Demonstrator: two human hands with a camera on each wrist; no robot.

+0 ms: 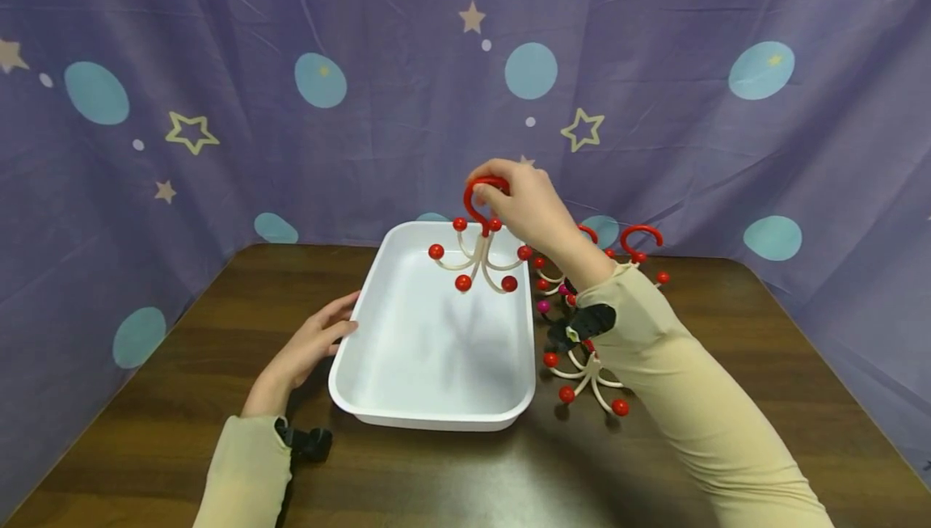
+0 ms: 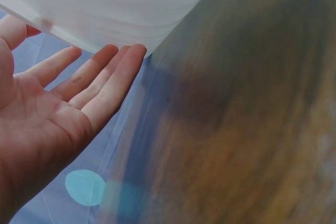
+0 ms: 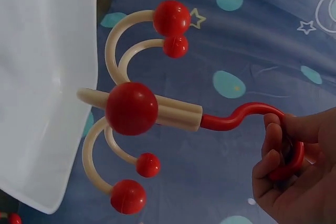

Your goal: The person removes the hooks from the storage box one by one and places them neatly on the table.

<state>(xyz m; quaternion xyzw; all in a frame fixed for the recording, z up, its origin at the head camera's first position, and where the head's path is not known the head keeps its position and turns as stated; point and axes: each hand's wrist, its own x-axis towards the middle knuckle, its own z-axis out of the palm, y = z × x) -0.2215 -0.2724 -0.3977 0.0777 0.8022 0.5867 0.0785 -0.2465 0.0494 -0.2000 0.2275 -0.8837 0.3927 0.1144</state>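
Observation:
My right hand (image 1: 525,203) grips the red hook of a hanger (image 1: 482,249) with curled fingers and thumb, holding it above the white tray (image 1: 429,423). The hanger has several curved cream arms tipped with red balls, and it hangs upright in the head view. In the right wrist view its cream stem (image 3: 178,113) and balls show clearly, with the hook inside the fingers. At the tray's left side, my left hand (image 1: 309,348) touches the wall. The left wrist view shows its fingers (image 2: 113,85) nearly straight against the tray's outside.
More hangers stand right of the tray, partly behind my right arm: one near the front (image 1: 592,374), another at the back (image 1: 640,241). Magenta balls (image 1: 544,306) show among them. A purple star-patterned curtain (image 1: 407,107) rises behind the brown wooden table (image 1: 691,399).

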